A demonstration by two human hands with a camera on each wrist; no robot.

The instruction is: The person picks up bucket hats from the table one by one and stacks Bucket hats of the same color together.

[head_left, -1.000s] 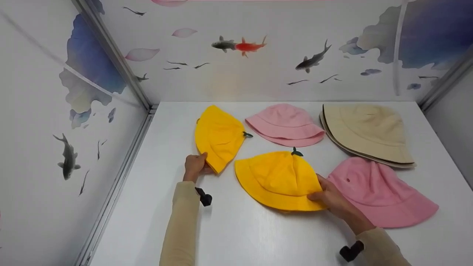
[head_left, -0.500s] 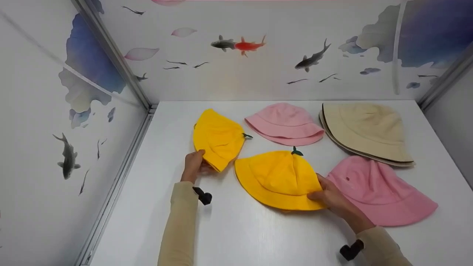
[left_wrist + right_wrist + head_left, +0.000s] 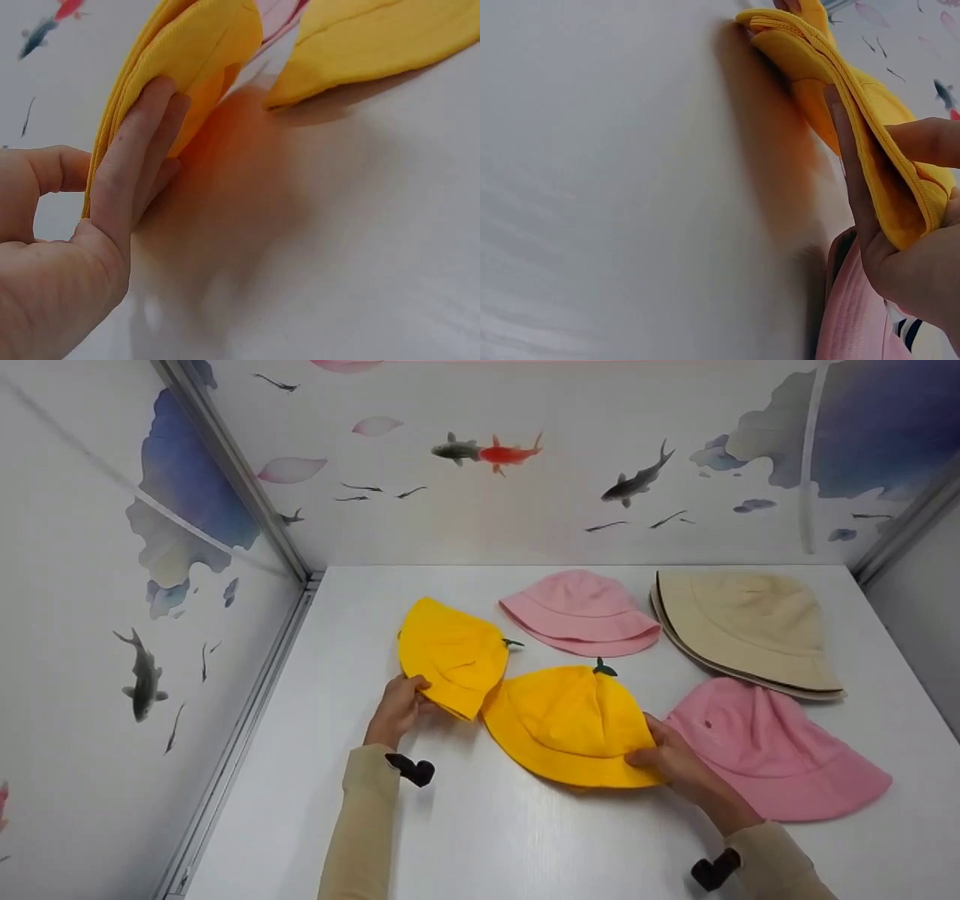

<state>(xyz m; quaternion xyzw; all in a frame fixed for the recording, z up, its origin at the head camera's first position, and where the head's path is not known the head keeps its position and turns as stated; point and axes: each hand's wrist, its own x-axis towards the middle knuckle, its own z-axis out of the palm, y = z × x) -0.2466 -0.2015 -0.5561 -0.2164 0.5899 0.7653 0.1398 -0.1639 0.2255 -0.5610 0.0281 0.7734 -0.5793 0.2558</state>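
Note:
My left hand point(image 3: 399, 706) pinches the brim of a folded yellow bucket hat point(image 3: 450, 656), thumb on top and fingers beneath, as the left wrist view shows. A small green leaf tab sticks out at the right of its crown. My right hand point(image 3: 679, 757) grips the right end of the brim of a second folded yellow bucket hat point(image 3: 570, 727), leaf tab point(image 3: 604, 667) at the top. In the right wrist view the brim layers point(image 3: 870, 142) lie between thumb and fingers. The lower corner of the left hat overlaps the left tip of the right hat in the head view.
A light pink bucket hat point(image 3: 581, 611) lies behind the yellow ones. At the back right are stacked beige hats point(image 3: 750, 630) with dark edging. A darker pink hat point(image 3: 780, 757) lies beside my right forearm. White walls with painted fish point(image 3: 510, 454) border the white table point(image 3: 525, 847).
The left yellow hat has come toward me and slightly right with my left hand, its corner now meeting the other yellow hat. My right hand and its hat have stayed nearly still.

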